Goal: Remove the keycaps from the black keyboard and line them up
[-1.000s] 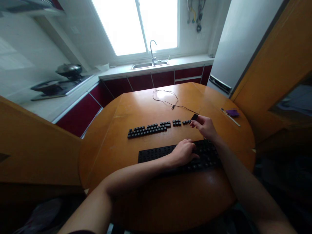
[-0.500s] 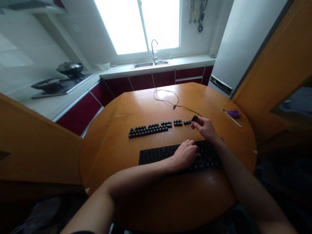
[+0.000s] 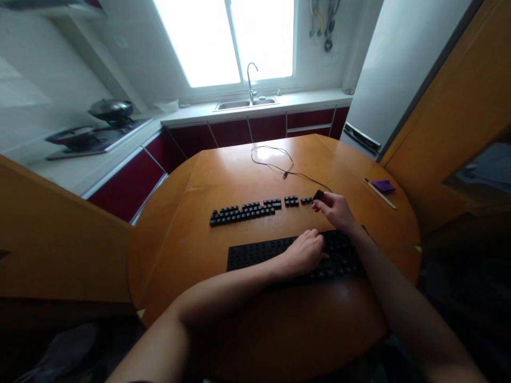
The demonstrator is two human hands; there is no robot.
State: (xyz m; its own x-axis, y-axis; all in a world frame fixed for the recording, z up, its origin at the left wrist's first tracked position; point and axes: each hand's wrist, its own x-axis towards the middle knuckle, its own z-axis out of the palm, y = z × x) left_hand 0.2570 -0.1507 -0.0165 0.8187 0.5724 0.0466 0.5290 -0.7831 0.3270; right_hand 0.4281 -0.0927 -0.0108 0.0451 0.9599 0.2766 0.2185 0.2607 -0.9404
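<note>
Black keys [image 3: 243,214] lie in tidy rows on the desk [image 3: 171,234], beyond our left fingers and off to the left of our right ones. A small cluster [image 3: 291,200] sits closer to the right fingertips, and a short row [image 3: 306,200] ends just beside them. With our right hand [image 3: 337,210] we are pinching a small black piece [image 3: 318,195] between thumb and fingers; it is too dark to make out exactly. Our left hand [image 3: 305,250] rests over the keyboard [image 3: 257,255], the fingers bent down onto it, and we cannot tell whether they grip anything.

As we judge it, the work is partway along. Several groups of keys are sorted and lined up apart from the keyboard. Left of our left fingers, the keyboard looks stripped down to dark holes; right of them, keys seem to be seated, though shadow and our arm hide much of that end. So the keyboard is not whole, and the pinched piece is not set down.

Beyond the right fingers lies a looped cable [image 3: 285,174]; to their right, a pale stick [image 3: 381,194] and a purple cloth [image 3: 384,185].
</note>
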